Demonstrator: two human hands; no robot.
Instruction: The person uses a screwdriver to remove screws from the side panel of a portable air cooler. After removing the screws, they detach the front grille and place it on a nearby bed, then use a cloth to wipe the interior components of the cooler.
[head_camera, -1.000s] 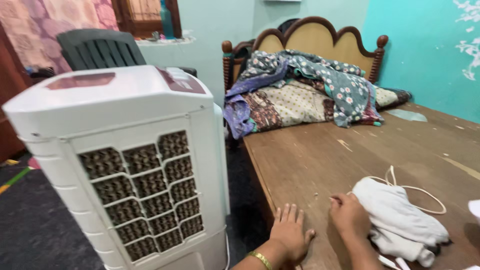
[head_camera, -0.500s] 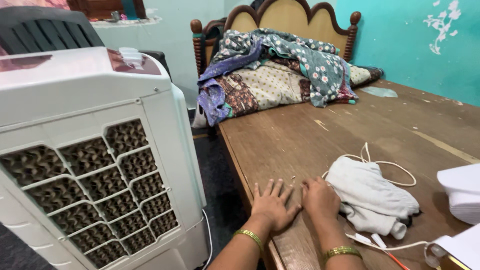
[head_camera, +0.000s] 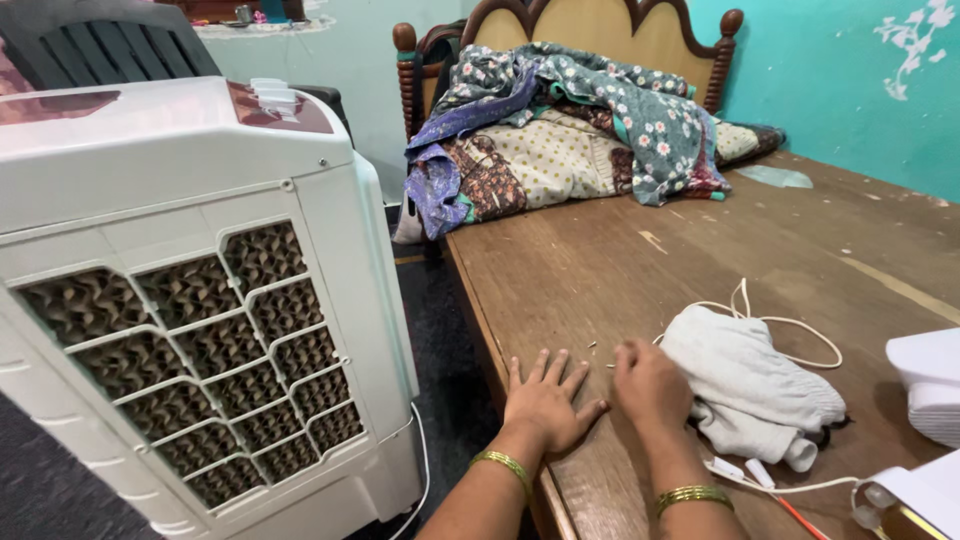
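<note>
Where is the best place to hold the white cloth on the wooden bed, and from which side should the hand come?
Probably the near left edge of the white cloth, beside the right hand. It lies bunched and soft, so pinching a fold from above should work. Avoid the white cord looped behind it.

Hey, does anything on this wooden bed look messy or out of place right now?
Yes. The bed frame has bare boards and no mattress; blankets are heaped against the headboard; a crumpled grey cloth lies tangled with a white cord beside the right hand.
</note>
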